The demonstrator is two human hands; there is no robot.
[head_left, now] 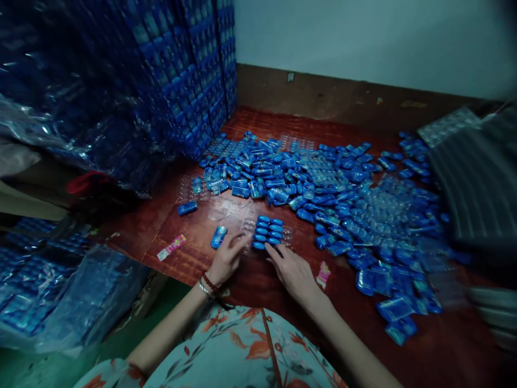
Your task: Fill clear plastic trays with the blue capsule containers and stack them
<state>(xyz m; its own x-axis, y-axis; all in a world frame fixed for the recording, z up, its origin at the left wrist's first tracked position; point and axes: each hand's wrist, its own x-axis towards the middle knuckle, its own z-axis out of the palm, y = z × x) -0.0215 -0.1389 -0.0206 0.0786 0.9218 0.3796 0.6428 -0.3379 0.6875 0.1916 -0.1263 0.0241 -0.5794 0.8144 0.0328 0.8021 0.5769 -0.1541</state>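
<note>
1. Clear tray [287,233] lies flat on the tabletop [250,280], directly between the hands; blue capsule-shaped pieces [269,233] sit side by side in two columns along its middle, with clear cups showing at either side.
2. Left hand [229,257] reaches the tray's left edge, fingers loosely extended; whether it pinches that edge, I cannot tell.
3. Right hand [290,265] is at the near right corner, partly covering it, fingers bent toward the nearest pieces; its grip is also unclear.
4. One blue pack [218,237] lies just beside the left hand, and another pack [187,208] farther out.
5. Pink slip [172,247] lies to the left, near the tabletop's edge; a pink wrapper [323,275] is just right of the right hand.
6. Beyond the tray spreads a heap of blue packs [278,178], more clear trays [383,207] strewn over it.
7. Tall plastic-wrapped stack [197,64] of blue packs rises at far left; dark striped cloth [476,178] borders the heap's right end.
</note>
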